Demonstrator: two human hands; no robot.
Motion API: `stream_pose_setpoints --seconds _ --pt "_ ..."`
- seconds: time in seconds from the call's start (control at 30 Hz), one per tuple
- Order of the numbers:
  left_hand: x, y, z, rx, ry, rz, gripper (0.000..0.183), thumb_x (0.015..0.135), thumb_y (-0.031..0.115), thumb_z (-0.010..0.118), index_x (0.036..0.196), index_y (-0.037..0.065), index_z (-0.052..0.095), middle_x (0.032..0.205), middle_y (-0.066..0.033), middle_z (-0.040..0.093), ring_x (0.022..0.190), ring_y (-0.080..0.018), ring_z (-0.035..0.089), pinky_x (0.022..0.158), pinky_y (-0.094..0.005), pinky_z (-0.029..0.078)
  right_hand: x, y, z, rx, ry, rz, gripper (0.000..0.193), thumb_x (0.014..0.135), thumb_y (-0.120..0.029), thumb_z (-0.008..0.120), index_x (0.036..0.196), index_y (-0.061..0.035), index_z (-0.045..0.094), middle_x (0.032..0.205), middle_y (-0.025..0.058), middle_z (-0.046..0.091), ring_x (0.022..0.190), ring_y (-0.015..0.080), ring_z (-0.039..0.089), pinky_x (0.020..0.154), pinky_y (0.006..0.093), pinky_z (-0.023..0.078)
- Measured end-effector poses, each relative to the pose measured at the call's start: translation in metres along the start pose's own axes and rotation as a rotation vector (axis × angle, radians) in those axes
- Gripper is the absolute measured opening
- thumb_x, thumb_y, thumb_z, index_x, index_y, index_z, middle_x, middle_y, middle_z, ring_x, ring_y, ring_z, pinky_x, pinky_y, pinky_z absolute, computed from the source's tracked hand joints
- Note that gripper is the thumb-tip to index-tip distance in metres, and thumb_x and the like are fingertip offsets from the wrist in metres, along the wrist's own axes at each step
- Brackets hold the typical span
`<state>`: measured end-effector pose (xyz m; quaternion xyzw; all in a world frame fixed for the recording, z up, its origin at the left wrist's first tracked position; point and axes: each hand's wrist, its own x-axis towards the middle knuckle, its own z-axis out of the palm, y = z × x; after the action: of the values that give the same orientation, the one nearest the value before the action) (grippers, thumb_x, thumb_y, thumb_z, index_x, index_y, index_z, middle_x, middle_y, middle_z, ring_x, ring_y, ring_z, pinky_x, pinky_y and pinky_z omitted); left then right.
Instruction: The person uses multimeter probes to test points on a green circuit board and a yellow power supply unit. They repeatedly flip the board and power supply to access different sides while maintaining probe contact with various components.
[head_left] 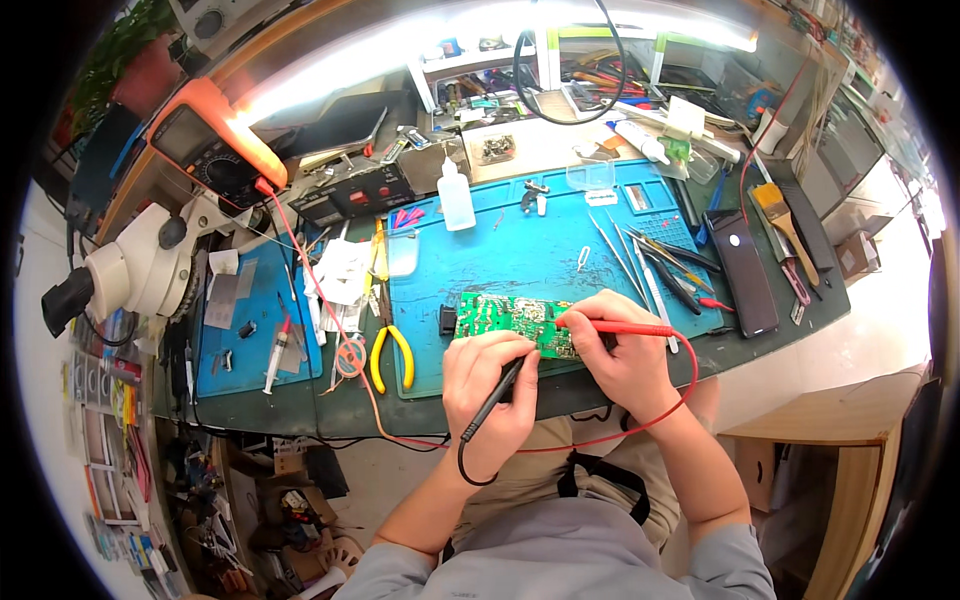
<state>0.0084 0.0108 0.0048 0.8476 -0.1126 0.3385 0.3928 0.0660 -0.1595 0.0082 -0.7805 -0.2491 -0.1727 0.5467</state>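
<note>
Green circuit board (510, 318) just above left hand (488, 385)

Your left hand (490, 385) covers the tip of the black probe (495, 398), so you cannot tell where it meets the green circuit board (510, 320). Your right hand (620, 355) hides the board's right end (and the red probe (615, 328) tip there). The board's parts are too small to make out. The multimeter (215, 140) screen is unreadable.

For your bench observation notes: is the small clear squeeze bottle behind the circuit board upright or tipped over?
Upright. The squeeze bottle stands on its base on the blue mat, its nozzle pointing up, away from the circuit board.
</note>
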Motion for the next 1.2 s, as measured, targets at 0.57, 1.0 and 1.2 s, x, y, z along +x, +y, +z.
stream_pose_setpoints --seconds 0.57,1.0,1.2 --pt "-0.0012 -0.0008 0.0014 -0.044 0.019 0.007 0.020 0.081 -0.001 0.078 0.098 0.006 0.069 0.099 -0.0087 0.070 0.089 -0.0293 0.064 0.082 -0.0394 0.048 -0.0010 -0.0052 -0.0013 -0.069 -0.012 0.035 0.005 0.092 -0.006 0.074 0.090 -0.0025 0.070 0.076 0.0086 0.065 0.060 0.0198 0.058 0.055 0.0324 0.045" --pt "0.0019 0.0015 0.0021 -0.036 0.020 0.019 0.017 0.083 -0.002 0.078 0.095 0.004 0.068 0.097 -0.0109 0.072 0.088 -0.0293 0.065 0.079 -0.0379 0.052 -0.0013 -0.0039 -0.0036 -0.066 -0.018 0.025 0.007 0.092 -0.007 0.074 0.092 -0.0017 0.069 0.078 0.0105 0.065 0.062 0.0237 0.061 0.057 0.0340 0.047" --pt "0.0019 -0.0008 -0.0002 0.019 -0.009 -0.007 0.013 0.086 -0.001 0.077 0.096 0.003 0.068 0.096 -0.0115 0.071 0.088 -0.0270 0.064 0.078 -0.0360 0.052 0.0017 -0.0036 0.0016 0.000 0.000 -0.010 0.007 0.091 -0.006 0.074 0.090 -0.0017 0.069 0.078 0.0106 0.065 0.066 0.0268 0.063 0.059 0.0355 0.049"
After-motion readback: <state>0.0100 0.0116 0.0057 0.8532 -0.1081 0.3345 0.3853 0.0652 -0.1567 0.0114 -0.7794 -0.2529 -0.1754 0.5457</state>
